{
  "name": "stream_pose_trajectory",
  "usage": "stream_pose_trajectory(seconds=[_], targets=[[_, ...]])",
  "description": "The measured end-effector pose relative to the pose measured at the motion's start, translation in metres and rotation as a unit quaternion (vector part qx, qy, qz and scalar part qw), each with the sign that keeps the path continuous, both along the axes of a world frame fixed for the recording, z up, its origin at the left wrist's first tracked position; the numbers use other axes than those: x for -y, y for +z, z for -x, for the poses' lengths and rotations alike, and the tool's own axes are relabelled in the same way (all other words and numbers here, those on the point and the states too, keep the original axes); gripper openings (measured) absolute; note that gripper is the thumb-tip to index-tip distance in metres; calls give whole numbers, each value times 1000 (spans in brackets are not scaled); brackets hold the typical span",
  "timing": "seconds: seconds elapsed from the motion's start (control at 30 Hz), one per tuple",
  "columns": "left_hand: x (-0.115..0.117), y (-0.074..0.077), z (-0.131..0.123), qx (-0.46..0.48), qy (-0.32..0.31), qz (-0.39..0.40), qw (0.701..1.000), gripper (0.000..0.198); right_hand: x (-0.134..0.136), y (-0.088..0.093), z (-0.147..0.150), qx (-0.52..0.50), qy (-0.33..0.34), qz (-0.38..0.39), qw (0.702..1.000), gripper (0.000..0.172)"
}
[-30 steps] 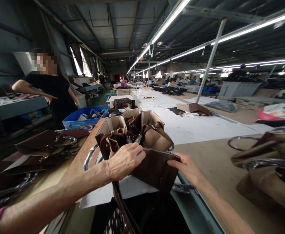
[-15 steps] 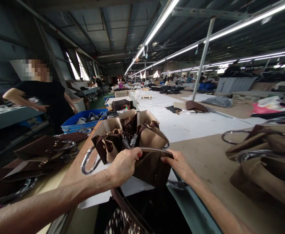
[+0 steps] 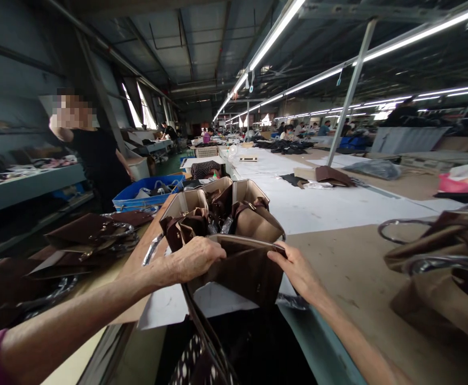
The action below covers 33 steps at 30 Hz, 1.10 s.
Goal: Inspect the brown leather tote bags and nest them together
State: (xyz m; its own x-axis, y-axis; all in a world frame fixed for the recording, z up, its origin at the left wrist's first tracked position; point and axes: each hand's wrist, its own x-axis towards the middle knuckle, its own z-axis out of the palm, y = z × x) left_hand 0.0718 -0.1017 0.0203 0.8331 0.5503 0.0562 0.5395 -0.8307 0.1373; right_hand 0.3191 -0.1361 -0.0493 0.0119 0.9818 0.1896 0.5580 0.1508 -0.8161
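Observation:
A brown handbag (image 3: 242,272) stands in front of me, its upper rim held between both hands. My left hand (image 3: 197,256) is closed on the rim's left part, fingers curled over the edge. At the right corner, my right hand (image 3: 294,264) pinches the same rim, thumb on the near side. Just behind stand several brown and tan bags (image 3: 254,222) with beige linings, packed close together. White paper (image 3: 164,307) lies under the held bag. Nearest me is a dark strap (image 3: 205,326) beside a black-and-white patterned piece (image 3: 189,361).
Brown bags with plastic-wrapped handles lie in a pile (image 3: 85,235) on the left and another pile (image 3: 446,283) on the right. A blue bin (image 3: 138,195) stands beyond the left pile. A person in black (image 3: 98,160) stands at the left. A metal post (image 3: 350,96) rises from the long table.
My left hand has shifted left along the rim, and the bag's opening looks wider. The view has turned slightly left. The person at the left has raised an arm toward the head.

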Motion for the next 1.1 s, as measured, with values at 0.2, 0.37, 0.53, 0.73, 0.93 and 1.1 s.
stream_pose_trajectory(seconds=[0.2, 0.37, 0.53, 0.73, 0.93, 1.1], targets=[[-1, 5, 1, -18, 6, -6, 1000, 18, -5, 2, 1, 19, -9, -4, 1000, 23], [-4, 1, -5, -11, 89, -73, 993, 20, -8, -1, 5, 15, -49, -16, 999, 27], [-7, -5, -9, 56, 135, -163, 976, 15, -5, 1, 8, 21, -55, -12, 998, 28], [-26, -11, -7, 156, 155, 13, 975, 14, -2, 2, 6, -3, -42, -6, 999, 31], [-37, -9, -9, 175, 182, 25, 967, 17, -2, 6, 7, -28, -37, -6, 999, 31], [-37, -6, -13, 155, 190, 32, 969, 16, -2, 10, 8, -22, -57, -13, 998, 25]])
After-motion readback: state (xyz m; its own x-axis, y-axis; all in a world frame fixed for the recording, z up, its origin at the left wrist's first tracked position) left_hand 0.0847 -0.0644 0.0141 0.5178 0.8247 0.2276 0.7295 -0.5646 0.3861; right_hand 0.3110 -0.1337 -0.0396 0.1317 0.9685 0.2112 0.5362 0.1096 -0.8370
